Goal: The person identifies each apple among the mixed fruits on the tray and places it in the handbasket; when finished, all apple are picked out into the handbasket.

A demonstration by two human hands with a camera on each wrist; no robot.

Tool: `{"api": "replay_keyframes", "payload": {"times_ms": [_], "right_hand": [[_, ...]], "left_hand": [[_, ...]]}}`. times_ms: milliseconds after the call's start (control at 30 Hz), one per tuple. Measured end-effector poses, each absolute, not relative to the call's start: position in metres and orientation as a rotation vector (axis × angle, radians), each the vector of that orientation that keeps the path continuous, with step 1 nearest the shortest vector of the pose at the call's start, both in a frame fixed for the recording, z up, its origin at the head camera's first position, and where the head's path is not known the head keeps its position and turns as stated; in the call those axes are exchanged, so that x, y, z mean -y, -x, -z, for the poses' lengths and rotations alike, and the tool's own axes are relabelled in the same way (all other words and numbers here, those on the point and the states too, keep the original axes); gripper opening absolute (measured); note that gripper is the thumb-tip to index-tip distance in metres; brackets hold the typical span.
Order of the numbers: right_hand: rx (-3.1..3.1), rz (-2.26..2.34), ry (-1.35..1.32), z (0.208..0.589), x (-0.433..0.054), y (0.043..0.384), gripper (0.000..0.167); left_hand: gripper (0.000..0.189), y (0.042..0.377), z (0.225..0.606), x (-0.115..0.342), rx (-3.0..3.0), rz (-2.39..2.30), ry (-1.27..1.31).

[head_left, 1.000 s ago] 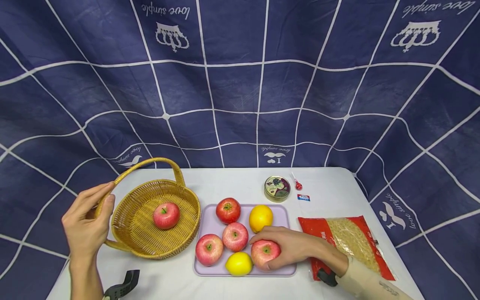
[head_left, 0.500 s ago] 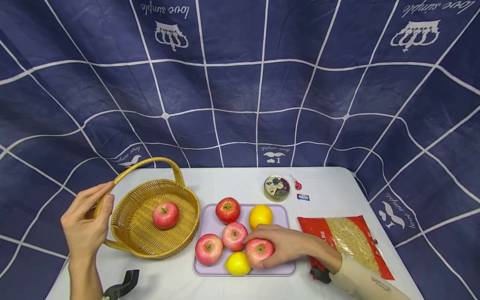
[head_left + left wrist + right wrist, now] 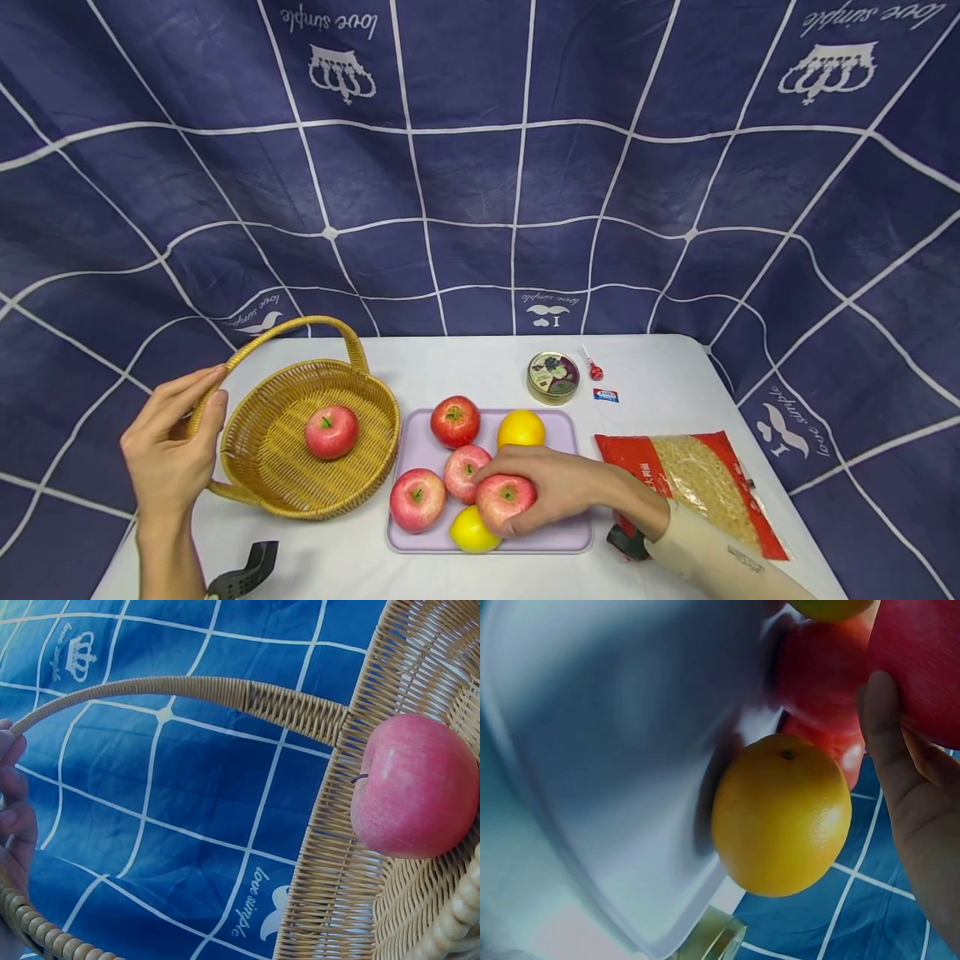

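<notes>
My left hand (image 3: 171, 442) grips the arched handle of a wicker basket (image 3: 356, 479) on the left. One red apple (image 3: 332, 432) lies inside, filling the right of the left wrist view. Over the lilac tray (image 3: 566, 533), my right hand (image 3: 566, 483) holds a pinkish-red apple (image 3: 504, 502) between thumb and fingers. In the right wrist view this apple (image 3: 922, 667) appears raised above the tray. Still on the tray are a dark red apple (image 3: 455, 421), two pink apples (image 3: 417, 500), a lemon (image 3: 474, 531) and an orange (image 3: 521, 427), partly covered by my right hand.
Behind the tray stands a round tin (image 3: 553, 377), with a red lollipop (image 3: 596, 369) and a small blue-red packet (image 3: 605, 395) beside it. A red bag with a clear window (image 3: 708, 479) lies at the right. A dark checked cloth (image 3: 465, 183) hangs behind.
My right hand has moved left with the apple, which now overlaps the lemon and a pink apple in the head view. My left hand and the basket stay almost in place.
</notes>
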State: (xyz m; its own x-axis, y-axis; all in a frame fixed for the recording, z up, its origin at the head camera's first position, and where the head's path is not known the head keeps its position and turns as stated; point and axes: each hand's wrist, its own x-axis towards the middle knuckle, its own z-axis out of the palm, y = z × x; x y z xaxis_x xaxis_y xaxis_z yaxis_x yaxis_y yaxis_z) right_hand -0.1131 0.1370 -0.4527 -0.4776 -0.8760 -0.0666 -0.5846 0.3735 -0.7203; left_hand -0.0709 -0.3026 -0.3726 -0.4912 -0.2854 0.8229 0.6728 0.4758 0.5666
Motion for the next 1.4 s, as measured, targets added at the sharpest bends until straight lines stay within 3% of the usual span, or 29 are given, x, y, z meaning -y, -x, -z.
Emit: {"api": "replay_keyframes", "payload": {"times_ms": [1400], "right_hand": [[-2.212,0.882,1.393,0.439,-0.093,0.127,0.058]], "left_hand": [[0.021,0.072,0.375,0.305,1.715,1.221,0.338]]}}
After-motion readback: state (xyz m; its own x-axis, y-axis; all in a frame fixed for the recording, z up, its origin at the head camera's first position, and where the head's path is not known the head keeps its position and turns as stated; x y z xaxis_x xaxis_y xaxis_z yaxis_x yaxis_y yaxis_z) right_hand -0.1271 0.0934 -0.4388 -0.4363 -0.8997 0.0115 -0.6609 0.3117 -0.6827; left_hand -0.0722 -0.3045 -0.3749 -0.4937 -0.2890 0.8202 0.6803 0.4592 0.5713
